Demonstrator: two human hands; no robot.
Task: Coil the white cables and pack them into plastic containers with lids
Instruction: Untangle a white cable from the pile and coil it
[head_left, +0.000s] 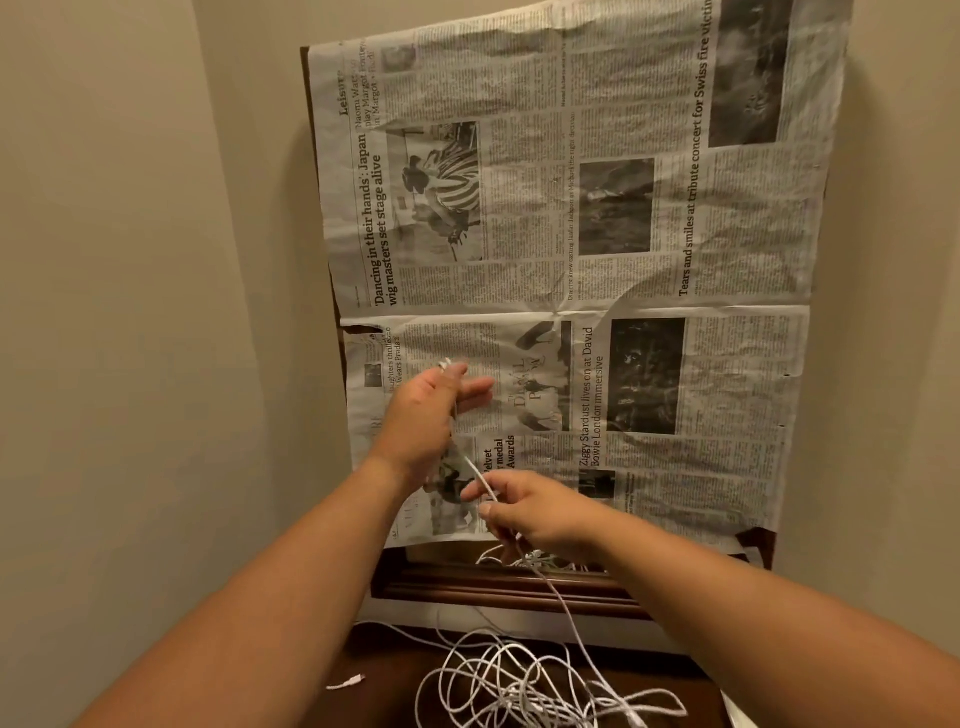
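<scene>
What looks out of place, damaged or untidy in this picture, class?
The newspaper covering the framed panel is crumpled, torn at its left edge and ragged at its lower right corner. Below it, the white cables lie in a tangled heap, not coiled.

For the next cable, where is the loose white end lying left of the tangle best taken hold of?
Probably pinch the loose end just behind its plug, coming from above. It lies flat and apart from the tangle, so no loops cross it there.
</scene>
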